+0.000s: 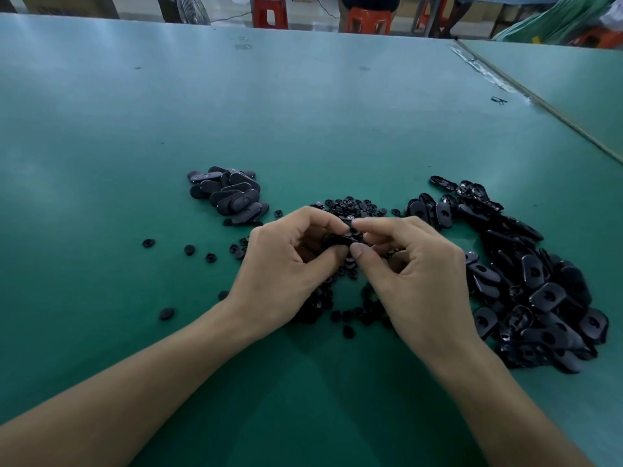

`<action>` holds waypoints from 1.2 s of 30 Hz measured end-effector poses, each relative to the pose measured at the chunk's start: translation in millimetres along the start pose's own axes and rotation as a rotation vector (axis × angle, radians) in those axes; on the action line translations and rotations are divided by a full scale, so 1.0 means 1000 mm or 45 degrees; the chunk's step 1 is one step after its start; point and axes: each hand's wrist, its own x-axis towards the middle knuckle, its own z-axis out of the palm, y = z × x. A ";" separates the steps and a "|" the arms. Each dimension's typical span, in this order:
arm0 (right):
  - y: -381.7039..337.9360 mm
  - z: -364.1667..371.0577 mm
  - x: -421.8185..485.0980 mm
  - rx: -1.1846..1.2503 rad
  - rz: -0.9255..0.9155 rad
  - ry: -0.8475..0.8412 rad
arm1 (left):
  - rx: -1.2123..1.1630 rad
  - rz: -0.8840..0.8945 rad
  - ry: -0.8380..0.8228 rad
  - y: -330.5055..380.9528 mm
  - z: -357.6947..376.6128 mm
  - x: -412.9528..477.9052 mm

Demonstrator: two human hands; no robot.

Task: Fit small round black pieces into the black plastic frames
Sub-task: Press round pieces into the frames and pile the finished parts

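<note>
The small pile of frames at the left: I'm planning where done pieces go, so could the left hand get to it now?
Probably yes. The small pile lies just beyond the left hand, with only a few loose round pieces between, though that hand is pinching a frame.

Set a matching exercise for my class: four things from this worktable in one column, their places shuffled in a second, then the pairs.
1. big frame pile
2. small frame stack
3. round-piece heap
4. held black part

A. pinched between left hand and right hand
B. table, right side
C. left of the hands, farther back
D. centre, just beyond the hands

Pairs: 1-B, 2-C, 3-D, 4-A
</note>
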 end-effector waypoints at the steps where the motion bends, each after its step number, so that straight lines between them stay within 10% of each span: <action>1: 0.002 -0.001 0.001 0.021 0.027 -0.025 | -0.022 -0.007 -0.005 0.001 0.000 0.000; 36: 0.004 -0.008 0.006 0.242 0.214 -0.253 | -0.210 -0.085 -0.032 -0.001 -0.006 0.003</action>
